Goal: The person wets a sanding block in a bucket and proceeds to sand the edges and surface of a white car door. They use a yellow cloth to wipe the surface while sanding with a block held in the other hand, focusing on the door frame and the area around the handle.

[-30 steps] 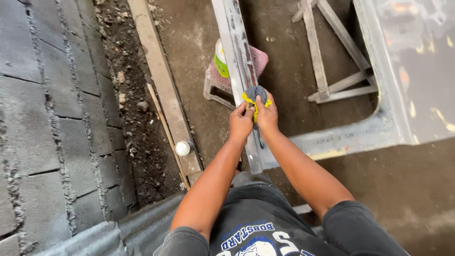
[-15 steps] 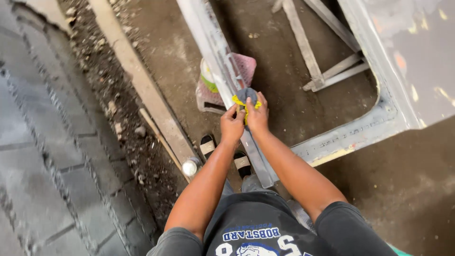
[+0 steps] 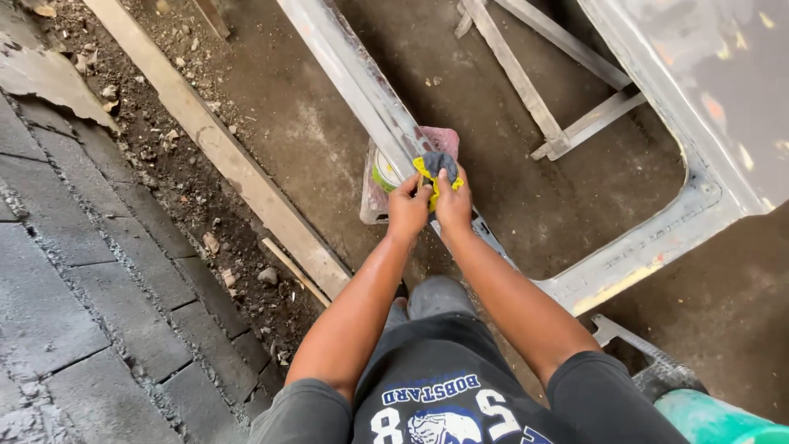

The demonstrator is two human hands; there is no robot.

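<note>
Fingers of left hand [image 3: 408,210] and right hand [image 3: 454,205] clenched together on yellow-and-grey pad [image 3: 436,168], pressed against grey metal frame rail [image 3: 362,90]; slid further along since 1 second ago, rubbing above pink stool [image 3: 448,141].

The metal bar [image 3: 362,90] hides most of the green can [image 3: 383,173] and runs off the top edge. Both hands' fingers [image 3: 427,182] cover part of the yellow cloth [image 3: 436,168]. The teal object [image 3: 715,419] is cut off at the bottom corner.
</note>
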